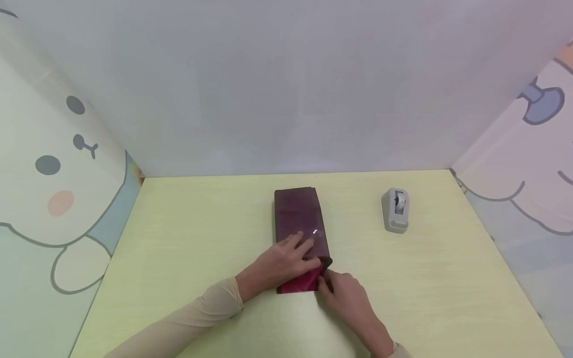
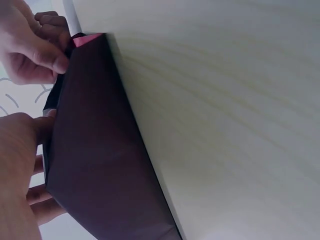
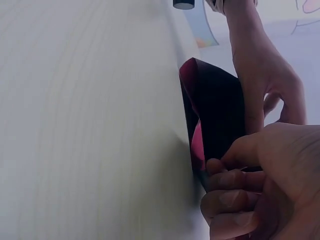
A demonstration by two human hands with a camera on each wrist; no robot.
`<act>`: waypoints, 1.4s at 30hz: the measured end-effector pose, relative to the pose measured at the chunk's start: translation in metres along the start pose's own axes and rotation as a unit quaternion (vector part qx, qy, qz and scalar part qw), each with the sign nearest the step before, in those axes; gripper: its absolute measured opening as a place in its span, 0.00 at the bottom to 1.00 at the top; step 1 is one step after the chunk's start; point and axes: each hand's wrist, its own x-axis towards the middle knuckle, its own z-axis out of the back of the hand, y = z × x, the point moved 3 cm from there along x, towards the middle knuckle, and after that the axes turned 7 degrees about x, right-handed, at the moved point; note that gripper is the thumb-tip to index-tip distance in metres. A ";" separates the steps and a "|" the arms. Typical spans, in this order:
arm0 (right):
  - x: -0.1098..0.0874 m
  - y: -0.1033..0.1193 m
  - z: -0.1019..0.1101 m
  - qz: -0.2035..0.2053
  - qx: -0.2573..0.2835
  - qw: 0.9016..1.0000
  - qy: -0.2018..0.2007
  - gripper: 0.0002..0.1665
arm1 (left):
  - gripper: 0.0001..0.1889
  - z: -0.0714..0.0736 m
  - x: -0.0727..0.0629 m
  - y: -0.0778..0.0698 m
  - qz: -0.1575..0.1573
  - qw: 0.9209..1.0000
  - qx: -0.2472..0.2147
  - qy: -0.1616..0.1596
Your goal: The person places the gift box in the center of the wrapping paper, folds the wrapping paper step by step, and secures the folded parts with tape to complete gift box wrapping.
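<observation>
A long package in dark maroon wrapping paper [image 1: 297, 214] lies lengthwise on the table, its near end showing the paper's pink inner side [image 1: 297, 285]. My left hand [image 1: 288, 257] rests on top of the package close to that end, fingers spread. At the near right corner my right hand [image 1: 342, 293] pinches the folded edge of the paper between thumb and curled fingers. From the right wrist, the end flap [image 3: 217, 107] looks black outside, with pink showing in an open fold beside my right fingers [image 3: 230, 197]. What lies inside the paper is hidden.
A grey tape dispenser [image 1: 396, 211] with a roll of tape stands on the pale yellow table [image 1: 192, 219], right of the package. A plain light wall [image 1: 286, 89] rises behind the table, and panels with cartoon animals [image 1: 53, 174] flank both sides.
</observation>
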 end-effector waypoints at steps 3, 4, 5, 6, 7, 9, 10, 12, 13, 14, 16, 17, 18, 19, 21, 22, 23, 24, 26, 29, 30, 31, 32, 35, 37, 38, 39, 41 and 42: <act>0.003 0.002 -0.001 0.003 0.007 1.000 -0.001 0.19 | 0.13 -0.001 0.000 -0.001 0.001 1.000 0.002 -0.004; 0.004 0.002 -0.001 0.003 0.011 1.000 0.001 0.18 | 0.12 -0.001 0.000 -0.001 0.001 1.000 0.003 -0.005; 0.004 0.003 -0.001 0.004 0.015 1.000 0.004 0.17 | 0.12 -0.001 0.001 -0.001 0.002 1.000 0.004 -0.006; 0.004 0.003 -0.002 0.007 0.020 1.000 0.008 0.16 | 0.12 -0.001 0.001 -0.001 0.002 1.000 0.004 -0.008; 0.004 0.003 -0.002 0.012 0.024 1.000 0.011 0.14 | 0.12 -0.001 0.001 -0.001 0.003 1.000 0.004 -0.010; 0.002 0.003 -0.003 0.027 0.029 0.999 0.014 0.12 | 0.11 -0.001 0.000 -0.001 0.006 1.000 0.003 -0.014; 0.002 0.003 -0.003 0.037 0.028 0.999 0.012 0.10 | 0.11 -0.001 0.000 -0.001 0.008 1.000 0.001 -0.016; -0.001 0.002 -0.003 0.062 0.015 0.998 0.002 0.07 | 0.10 0.000 0.000 0.000 0.013 1.000 -0.005 -0.020; -0.002 0.002 -0.003 0.075 0.006 0.997 -0.007 0.06 | 0.09 -0.001 0.000 0.001 0.016 1.000 -0.008 -0.023; -0.003 0.002 -0.003 0.088 -0.003 0.996 -0.014 0.05 | 0.09 0.000 0.000 0.001 0.019 0.999 -0.014 -0.026; -0.006 0.002 -0.004 0.111 -0.019 0.993 -0.025 0.07 | 0.08 0.000 0.000 0.004 0.025 0.999 -0.025 -0.029; -0.007 0.002 -0.004 0.123 -0.024 0.992 -0.028 0.10 | 0.08 0.000 0.000 0.005 0.025 0.999 -0.029 -0.029; -0.008 0.003 -0.004 0.133 -0.026 0.990 -0.031 0.11 | 0.08 0.000 0.000 0.006 0.025 0.999 -0.032 -0.028; -0.009 0.003 -0.004 0.142 -0.028 0.989 -0.034 0.13 | 0.07 0.000 0.000 0.007 0.023 0.999 -0.037 -0.026; -0.010 0.004 -0.004 0.154 -0.032 0.987 -0.036 0.15 | 0.06 0.001 0.000 0.009 0.018 0.999 -0.045 -0.020; -0.011 0.004 -0.005 0.159 -0.033 0.986 -0.036 0.16 | 0.05 0.001 0.000 0.009 0.014 0.999 -0.050 -0.017; -0.011 0.004 -0.005 0.162 -0.036 0.985 -0.037 0.17 | 0.05 0.001 0.000 0.010 0.011 0.998 -0.054 -0.015; -0.011 0.004 -0.006 0.165 -0.039 0.985 -0.037 0.18 | 0.04 0.001 0.000 0.010 0.009 0.998 -0.058 -0.013; -0.012 0.004 -0.007 0.165 -0.046 0.985 -0.033 0.19 | 0.05 0.001 0.001 0.010 0.008 0.998 -0.067 -0.013; -0.011 0.004 -0.008 0.162 -0.055 0.985 -0.027 0.21 | 0.06 -0.001 0.002 0.008 0.011 0.997 -0.075 -0.006; -0.012 0.004 -0.008 0.161 -0.057 0.985 -0.025 0.22 | 0.07 -0.002 0.002 0.007 0.012 0.997 -0.076 -0.002; -0.012 0.004 -0.008 0.158 -0.060 0.985 -0.022 0.22 | 0.07 -0.004 0.003 0.005 0.015 0.997 -0.075 0.001; -0.012 0.003 -0.009 0.156 -0.062 0.986 -0.019 0.23 | 0.07 -0.006 0.003 0.004 0.017 0.997 -0.074 0.007; -0.013 0.001 -0.008 0.157 -0.065 0.985 -0.007 0.25 | 0.06 -0.009 0.004 0.001 0.029 0.997 -0.067 0.018; -0.013 0.000 -0.007 0.161 -0.064 0.985 0.006 0.26 | 0.07 -0.011 0.004 -0.001 0.035 0.997 -0.059 0.020; -0.013 -0.002 -0.006 0.162 -0.061 0.985 0.011 0.26 | 0.07 -0.012 0.005 -0.001 0.038 0.997 -0.057 0.019; -0.013 -0.003 -0.005 0.160 -0.056 0.986 0.013 0.26 | 0.06 -0.012 0.005 -0.001 0.040 0.998 -0.053 0.018; -0.014 -0.005 -0.002 0.144 -0.044 0.989 0.006 0.26 | 0.07 -0.013 0.006 -0.002 0.042 0.998 -0.053 0.014; -0.015 -0.007 0.000 0.133 -0.042 0.990 -0.002 0.26 | 0.07 -0.013 0.007 -0.002 0.042 0.998 -0.054 0.014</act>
